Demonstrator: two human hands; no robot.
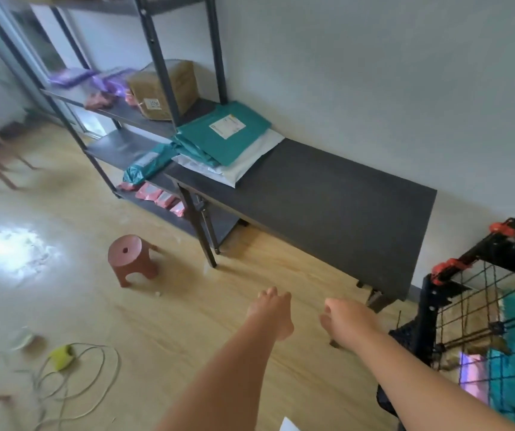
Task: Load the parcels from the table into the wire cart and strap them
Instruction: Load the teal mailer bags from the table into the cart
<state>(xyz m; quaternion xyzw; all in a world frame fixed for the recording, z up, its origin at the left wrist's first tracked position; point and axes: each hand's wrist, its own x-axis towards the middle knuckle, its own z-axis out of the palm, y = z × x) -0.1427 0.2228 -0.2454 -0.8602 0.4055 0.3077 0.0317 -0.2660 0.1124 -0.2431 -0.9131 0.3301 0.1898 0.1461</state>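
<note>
Well, left hand [270,312] and right hand [347,321] hang low centre, fingers [272,292] loosely curled, holding nothing; parcels [228,141] stacked on the worktop [327,206], upper middle; wire cart [425,306] at lower right holds others

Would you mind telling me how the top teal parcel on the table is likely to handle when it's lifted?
The teal parcel looks like a thin plastic mailer lying flat, so it will probably flop and feel light. Its smooth film may slide easily over the white parcel beneath.
</note>
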